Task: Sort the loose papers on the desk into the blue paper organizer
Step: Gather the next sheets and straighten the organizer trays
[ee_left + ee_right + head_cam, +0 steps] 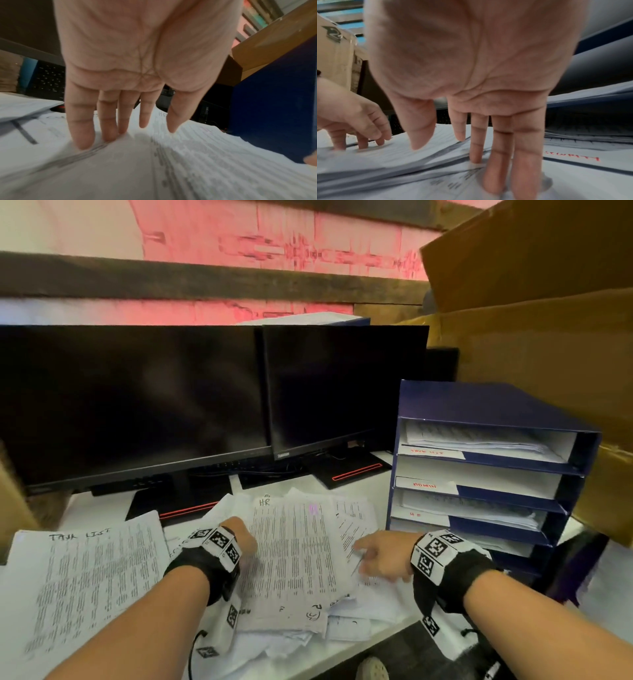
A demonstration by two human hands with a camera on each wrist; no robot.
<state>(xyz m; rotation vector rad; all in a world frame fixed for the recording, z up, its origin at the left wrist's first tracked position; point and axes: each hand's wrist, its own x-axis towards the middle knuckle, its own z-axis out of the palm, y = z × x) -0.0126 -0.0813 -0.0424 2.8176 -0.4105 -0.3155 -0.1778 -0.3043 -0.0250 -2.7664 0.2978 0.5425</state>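
A heap of loose printed papers (294,559) lies on the desk in front of me, the top sheet marked "HR". My left hand (245,537) rests on the heap's left side, fingers (82,135) straight and touching the paper's edge. My right hand (380,558) lies flat on the heap's right side, straight fingers (498,169) pressing on the sheets. The blue paper organizer (486,470) stands at the right with several labelled shelves, some holding paper. Another sheet headed "TASK LIST" (89,583) lies at the left.
Two dark monitors (144,402) stand behind the heap on black stands with red stripes. Brown cardboard boxes (548,302) rise behind and to the right of the organizer. The desk's front edge (370,642) runs just below the heap.
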